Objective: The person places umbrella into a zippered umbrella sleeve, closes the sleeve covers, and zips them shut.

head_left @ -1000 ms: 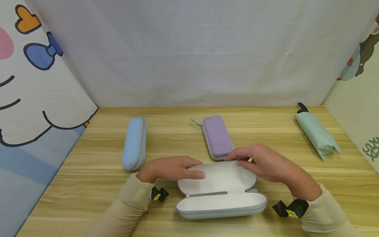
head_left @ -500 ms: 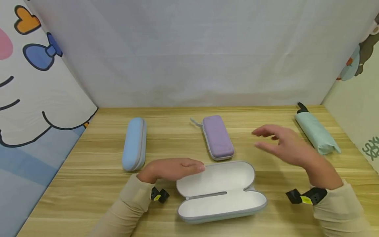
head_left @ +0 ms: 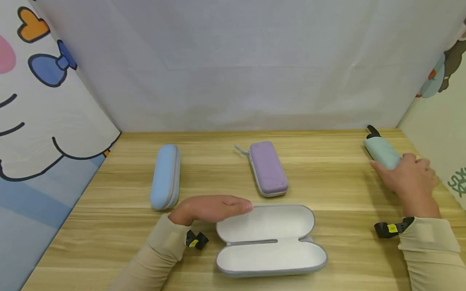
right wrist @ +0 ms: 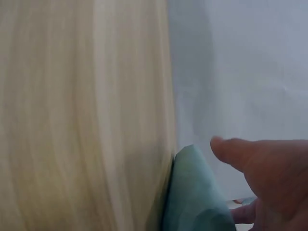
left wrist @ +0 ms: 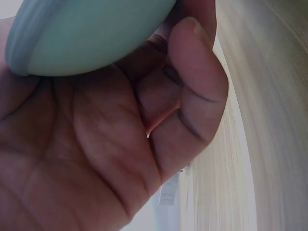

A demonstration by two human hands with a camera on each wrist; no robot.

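A pale green hard-shell zip case (head_left: 271, 258) lies unfolded at the front of the table, its white lining facing up. My left hand (head_left: 214, 208) holds the left end of its lid, thumb over the rim and fingers behind. In the left wrist view, the green shell (left wrist: 96, 36) rests against the palm, above curled fingers (left wrist: 199, 91). At the right, my right hand (head_left: 413, 178) is over the near end of a folded mint-green umbrella (head_left: 382, 151) with a black handle. In the right wrist view, the thumb (right wrist: 236, 149) stands apart from the umbrella's fabric (right wrist: 195, 192).
A light blue zip case (head_left: 165, 176) lies at the left of the wooden table (head_left: 109, 242). Behind the unfolded case is a purple zip case (head_left: 268, 167) with a wrist strap. A white cloth backdrop (head_left: 255, 64) rises along the table's far edge.
My right hand has let go of the pale green case's lid and moved right, over the umbrella. The lid has tipped back flatter. My left hand has stayed at the lid's left end.
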